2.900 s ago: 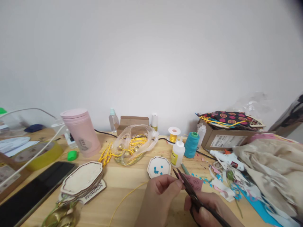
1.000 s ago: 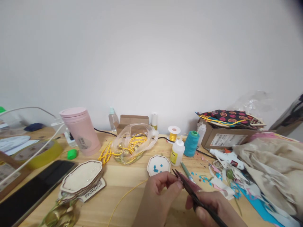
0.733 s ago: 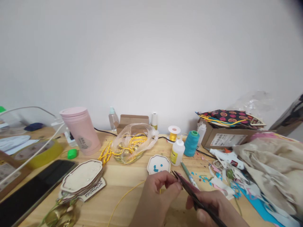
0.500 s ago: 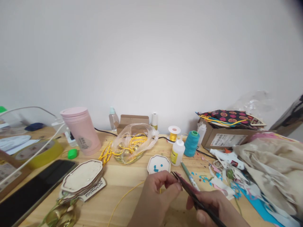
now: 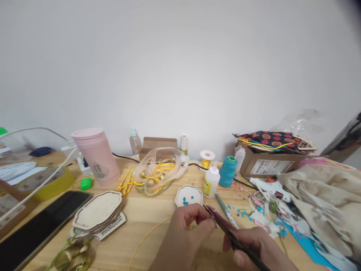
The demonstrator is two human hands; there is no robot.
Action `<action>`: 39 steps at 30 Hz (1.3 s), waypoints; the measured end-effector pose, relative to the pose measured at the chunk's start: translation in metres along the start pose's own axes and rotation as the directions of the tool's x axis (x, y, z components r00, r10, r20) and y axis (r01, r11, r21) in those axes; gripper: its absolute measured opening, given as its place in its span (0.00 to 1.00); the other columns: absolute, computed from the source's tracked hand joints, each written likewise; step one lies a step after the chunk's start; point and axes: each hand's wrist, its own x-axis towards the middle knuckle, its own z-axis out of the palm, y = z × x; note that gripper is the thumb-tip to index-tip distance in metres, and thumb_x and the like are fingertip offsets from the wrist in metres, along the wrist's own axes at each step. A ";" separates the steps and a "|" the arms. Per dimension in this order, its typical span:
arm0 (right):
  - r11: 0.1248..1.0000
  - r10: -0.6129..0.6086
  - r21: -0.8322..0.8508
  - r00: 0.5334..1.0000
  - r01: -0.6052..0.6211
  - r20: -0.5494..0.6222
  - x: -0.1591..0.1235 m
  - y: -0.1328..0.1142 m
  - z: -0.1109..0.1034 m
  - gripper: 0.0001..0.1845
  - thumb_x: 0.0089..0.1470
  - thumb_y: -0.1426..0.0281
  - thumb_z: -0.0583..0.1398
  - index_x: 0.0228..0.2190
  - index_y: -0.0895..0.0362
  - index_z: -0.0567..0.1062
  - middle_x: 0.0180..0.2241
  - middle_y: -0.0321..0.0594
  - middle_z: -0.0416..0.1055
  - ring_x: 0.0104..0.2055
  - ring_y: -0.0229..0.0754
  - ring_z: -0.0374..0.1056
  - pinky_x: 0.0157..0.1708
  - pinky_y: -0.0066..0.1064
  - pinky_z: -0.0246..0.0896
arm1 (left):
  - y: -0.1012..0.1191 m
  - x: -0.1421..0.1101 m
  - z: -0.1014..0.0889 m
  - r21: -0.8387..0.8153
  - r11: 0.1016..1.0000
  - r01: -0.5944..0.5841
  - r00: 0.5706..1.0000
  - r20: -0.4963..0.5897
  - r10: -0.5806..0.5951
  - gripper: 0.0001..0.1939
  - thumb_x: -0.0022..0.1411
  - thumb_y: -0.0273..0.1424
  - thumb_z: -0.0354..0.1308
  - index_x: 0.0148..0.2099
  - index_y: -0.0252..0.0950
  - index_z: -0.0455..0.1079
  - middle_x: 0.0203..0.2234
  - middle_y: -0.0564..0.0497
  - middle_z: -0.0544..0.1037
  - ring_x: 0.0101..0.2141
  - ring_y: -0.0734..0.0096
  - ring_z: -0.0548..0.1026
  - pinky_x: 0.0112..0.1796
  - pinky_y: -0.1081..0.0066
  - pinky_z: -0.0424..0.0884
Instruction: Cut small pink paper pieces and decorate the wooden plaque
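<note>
My right hand [image 5: 258,244] grips dark tweezers [image 5: 225,229], their tips pointing up and left to the fingertips of my left hand. My left hand [image 5: 190,233] is closed in a pinch at those tips; whatever lies between its fingers is too small or hidden. A yellow cord [image 5: 148,235] runs across the wood toward my left wrist. Just beyond my left hand lies a small white plaque [image 5: 194,192] with a dark rim, bearing several tiny blue pieces [image 5: 185,201]. A green pen [image 5: 222,205] lies beyond the tweezers, partly behind them.
Behind stand a glue bottle [image 5: 211,182], a teal thread cone [image 5: 228,172] and a gold spool [image 5: 207,162]. Scraps [image 5: 265,222] and a glue gun [image 5: 272,188] lie right. Left are stacked plaques [image 5: 98,210], a phone [image 5: 42,233], a pink tumbler [image 5: 97,158] and a plastic bag [image 5: 158,171].
Hardly anything differs. Both hands and the tweezers hold nearly the same place, with only a very slight shift of my left hand.
</note>
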 end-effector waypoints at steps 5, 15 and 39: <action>0.999 0.020 -0.044 1.000 -0.021 -0.025 0.000 -0.003 -0.002 0.31 0.42 0.42 0.51 0.19 0.59 0.65 0.13 0.27 0.46 0.15 0.30 0.41 0.12 0.23 0.35 | -0.001 0.002 0.000 0.085 0.996 -0.038 0.999 -0.017 0.039 0.09 0.49 0.31 0.53 0.20 0.36 0.61 0.17 0.57 0.61 0.25 0.72 0.60 0.29 0.72 0.55; 0.997 -0.026 -0.068 0.997 0.021 -0.069 -0.001 0.001 -0.001 0.31 0.44 0.42 0.49 0.19 0.59 0.64 0.14 0.28 0.46 0.16 0.31 0.41 0.13 0.24 0.35 | -0.002 0.003 0.002 0.096 0.990 -0.107 0.987 -0.109 0.117 0.08 0.50 0.33 0.54 0.25 0.35 0.68 0.21 0.51 0.71 0.30 0.64 0.67 0.33 0.68 0.60; 0.995 0.032 -0.090 0.998 -0.037 -0.058 0.000 -0.007 -0.002 0.32 0.41 0.40 0.49 0.18 0.58 0.63 0.14 0.27 0.46 0.16 0.30 0.42 0.13 0.23 0.36 | 0.006 -0.001 -0.001 0.166 0.978 -0.126 0.981 -0.126 0.148 0.06 0.52 0.31 0.53 0.24 0.36 0.67 0.21 0.52 0.69 0.31 0.63 0.69 0.35 0.68 0.61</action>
